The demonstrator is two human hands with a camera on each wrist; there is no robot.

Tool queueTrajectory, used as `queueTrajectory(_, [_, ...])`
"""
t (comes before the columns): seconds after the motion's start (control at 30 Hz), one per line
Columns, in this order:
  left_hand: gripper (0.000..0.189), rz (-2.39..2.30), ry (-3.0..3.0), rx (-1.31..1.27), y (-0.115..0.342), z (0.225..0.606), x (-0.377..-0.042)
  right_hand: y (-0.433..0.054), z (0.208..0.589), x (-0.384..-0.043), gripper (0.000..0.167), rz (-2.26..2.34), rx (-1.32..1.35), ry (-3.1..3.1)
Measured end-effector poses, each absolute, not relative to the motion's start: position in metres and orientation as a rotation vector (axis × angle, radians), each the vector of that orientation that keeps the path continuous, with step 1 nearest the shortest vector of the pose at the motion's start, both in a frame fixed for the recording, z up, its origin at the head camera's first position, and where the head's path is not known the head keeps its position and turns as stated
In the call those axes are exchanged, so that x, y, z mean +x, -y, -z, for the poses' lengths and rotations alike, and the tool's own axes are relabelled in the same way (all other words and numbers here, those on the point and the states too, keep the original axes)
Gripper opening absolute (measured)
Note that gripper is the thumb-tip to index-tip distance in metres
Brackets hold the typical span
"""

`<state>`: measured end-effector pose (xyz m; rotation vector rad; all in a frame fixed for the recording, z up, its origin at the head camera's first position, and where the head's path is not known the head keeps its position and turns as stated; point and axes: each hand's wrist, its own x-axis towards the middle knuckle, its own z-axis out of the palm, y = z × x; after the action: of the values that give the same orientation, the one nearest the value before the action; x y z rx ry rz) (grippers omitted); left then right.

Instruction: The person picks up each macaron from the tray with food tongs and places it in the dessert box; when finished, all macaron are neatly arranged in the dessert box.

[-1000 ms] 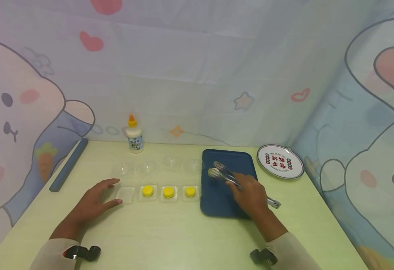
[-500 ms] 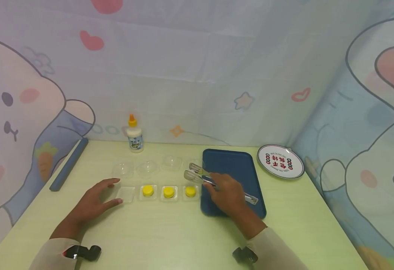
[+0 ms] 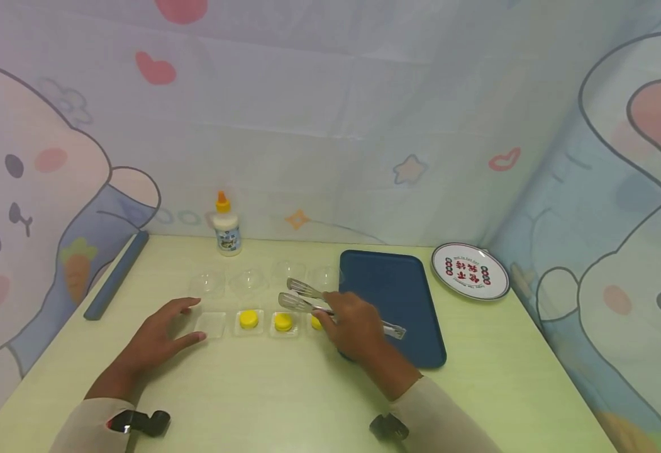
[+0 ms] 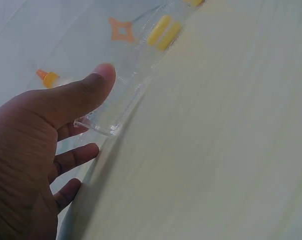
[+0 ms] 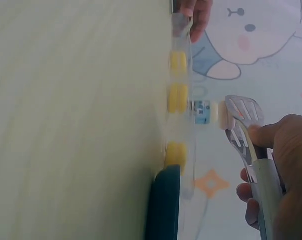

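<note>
My right hand (image 3: 355,327) grips metal serving tongs (image 3: 302,296) with slotted ends. The tongs' ends are apart with nothing between them, above the row of clear plastic containers. My left hand (image 3: 151,336) has thumb and index finger spread beside the leftmost clear plastic base (image 3: 211,325), which holds nothing. In the left wrist view the thumb overlaps this container; whether it touches is unclear. Yellow macarons sit in the bases to its right: one macaron (image 3: 248,319), a second macaron (image 3: 283,322), and a third macaron (image 3: 316,322) partly hidden by my right hand.
Several clear domed lids (image 3: 208,283) stand behind the bases. A blue tray (image 3: 389,283) lies to the right, a printed plate (image 3: 470,272) beyond it. A glue-type bottle (image 3: 227,229) with an orange tip stands at the back. A grey-blue bar (image 3: 116,277) lies at the left edge.
My right hand has carried the tongs leftward from over the blue tray to above the containers. The left hand stays in place.
</note>
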<state>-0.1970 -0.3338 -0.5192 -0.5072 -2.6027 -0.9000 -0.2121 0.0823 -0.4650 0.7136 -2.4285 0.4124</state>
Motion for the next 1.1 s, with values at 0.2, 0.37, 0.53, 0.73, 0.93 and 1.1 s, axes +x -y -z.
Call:
queueTrajectory(0.2, [0.072,0.888,2.624,-0.482,0.334,0.518,-0.198,-0.063,0.463,-0.212,0.035,-0.407,0.778,2.369])
queueTrajectory(0.37, [0.073,0.899,2.643,-0.462,0.334,0.519,-0.199,-0.046,0.463,-0.213,0.036,-0.37,0.8,2.402])
queueTrajectory(0.53, [0.074,0.931,2.686,-0.427,0.333,0.52,-0.198,-0.029,0.462,-0.214,0.036,-0.31,0.803,2.463])
queueTrajectory(0.73, [0.075,0.972,2.705,-0.427,0.334,0.517,-0.198,-0.006,0.458,-0.217,0.033,-0.265,0.847,2.522])
queueTrajectory(0.93, [0.075,0.897,2.687,-0.464,0.334,0.52,-0.199,0.017,0.453,-0.217,0.034,-0.176,0.909,2.519])
queueTrajectory(1.1, [0.076,0.876,2.683,-0.477,0.336,0.523,-0.199,0.035,0.451,-0.219,0.035,-0.104,0.934,2.566])
